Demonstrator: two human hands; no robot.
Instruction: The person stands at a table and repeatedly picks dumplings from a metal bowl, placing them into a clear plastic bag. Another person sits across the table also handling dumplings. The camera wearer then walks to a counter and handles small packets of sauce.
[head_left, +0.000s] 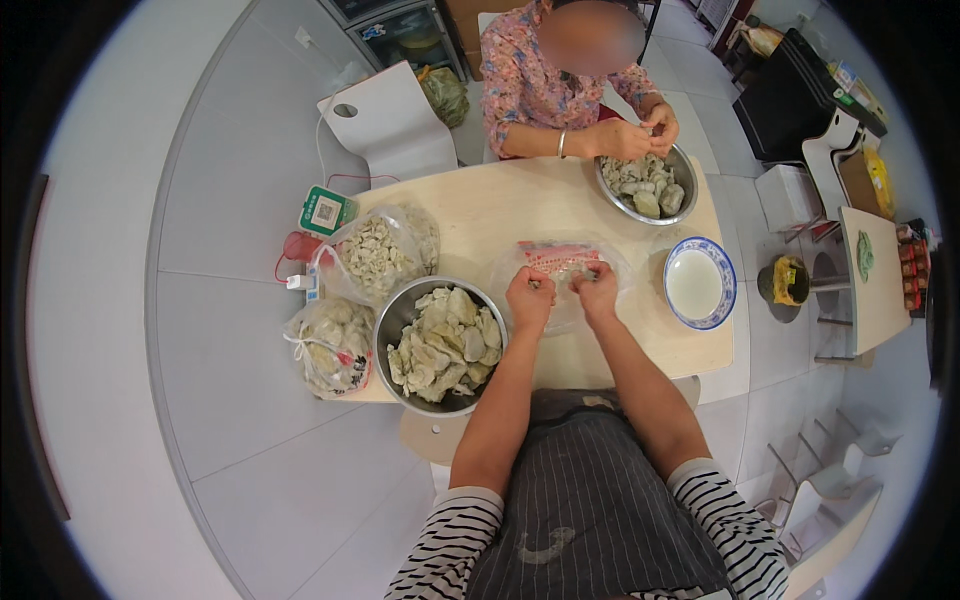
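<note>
In the head view, we look down on our two bare hands over a pale wooden tabletop (480, 215). Our left hand (529, 300) has its fingertips pinched narrow on a small greyish piece, too small for us to identify. Our right hand (597, 292), just beside it, pinches narrowly on another small greyish bit (591, 274). Both are above a flat, clear plastic bag with red print (560, 256), lying on the tabletop.

To the left of our left forearm, we have a round, shiny steel bowl (402, 312) heaped with pale yellow-green, lumpy pieces (455, 335). Beyond its left side are an open clear bag of small pale pieces (375, 255) and a tied clear bag of larger lumps (335, 345). A green-framed card (328, 211) is near them.

To our right is a blue-and-white patterned bowl (729, 290) with milky liquid (693, 284). Across from us, a co-worker in a floral shirt (513, 80) brings both hands (632, 138) together over a second steel bowl (688, 178) of similar lumps.
</note>
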